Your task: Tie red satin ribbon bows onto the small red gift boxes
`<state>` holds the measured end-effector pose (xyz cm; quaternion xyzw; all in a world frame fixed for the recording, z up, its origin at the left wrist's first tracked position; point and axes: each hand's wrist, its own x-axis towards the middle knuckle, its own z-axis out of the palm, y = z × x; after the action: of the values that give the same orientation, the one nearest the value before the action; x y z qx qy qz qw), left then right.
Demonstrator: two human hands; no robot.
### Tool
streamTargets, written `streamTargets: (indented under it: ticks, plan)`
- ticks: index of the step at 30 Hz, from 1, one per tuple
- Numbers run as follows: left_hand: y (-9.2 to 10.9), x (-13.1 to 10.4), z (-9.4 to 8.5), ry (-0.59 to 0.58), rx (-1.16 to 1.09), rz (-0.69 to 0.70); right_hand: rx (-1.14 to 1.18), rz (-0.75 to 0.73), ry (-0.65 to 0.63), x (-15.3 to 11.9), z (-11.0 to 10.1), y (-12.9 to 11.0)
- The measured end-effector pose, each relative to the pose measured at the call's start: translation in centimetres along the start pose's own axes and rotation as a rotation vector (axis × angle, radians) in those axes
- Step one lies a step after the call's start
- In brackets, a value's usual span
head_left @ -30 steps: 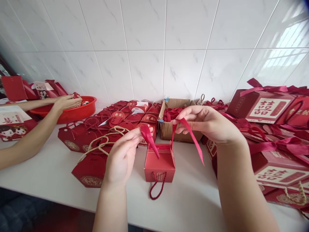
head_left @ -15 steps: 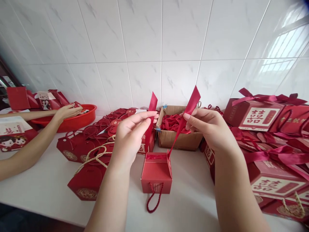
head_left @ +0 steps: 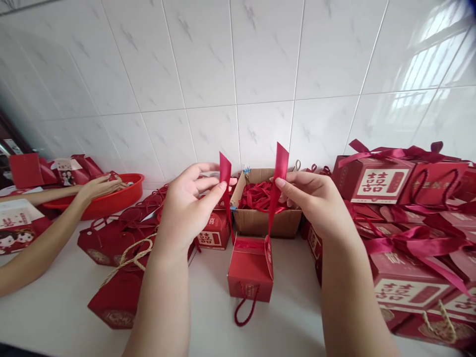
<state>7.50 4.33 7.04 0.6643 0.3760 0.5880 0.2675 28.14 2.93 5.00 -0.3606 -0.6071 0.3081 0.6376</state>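
A small red gift box [head_left: 250, 270] stands on the table in front of me, its dark red cord handle [head_left: 245, 312] hanging down the near side. A red satin ribbon [head_left: 274, 201] comes up from both sides of the box top. My left hand [head_left: 195, 203] pinches one end between thumb and fingers. The other end is pinched in my right hand [head_left: 310, 196], at about the same height. Both ribbon tips point upward above my fingers, and the two lengths stand apart, uncrossed.
Behind the box is a cardboard carton [head_left: 266, 225] of loose red ribbons. Bow-tied red boxes [head_left: 383, 183] are stacked at right. More red boxes [head_left: 115, 297] with cord handles stand at left. Another person's hands [head_left: 102, 188] are over an orange-red basin [head_left: 126, 198].
My hands have come closer together, bringing the two ribbon ends nearer each other and more upright. The camera view has shifted and tilted slightly.
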Motion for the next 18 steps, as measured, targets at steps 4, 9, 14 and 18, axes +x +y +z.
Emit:
streamTargets:
  ticks: [4, 9, 14, 18]
  plan:
    - [-0.1, 0.1, -0.1, -0.002, 0.01, 0.027, 0.02, 0.006, -0.025, -0.1, 0.0, -0.2]
    - [-0.4, 0.3, 0.3, -0.137, -0.217, 0.035, 0.089, -0.007, -0.079, 0.1, 0.6, 0.3]
    - [-1.0, 0.8, 0.8, -0.226, -0.404, 0.014, 0.222, 0.002, -0.254, 0.2, 2.4, 0.8]
    - [-1.4, 0.9, 1.2, -0.31, -0.525, -0.03, 0.293, 0.043, -0.342, -0.1, 4.2, 0.9]
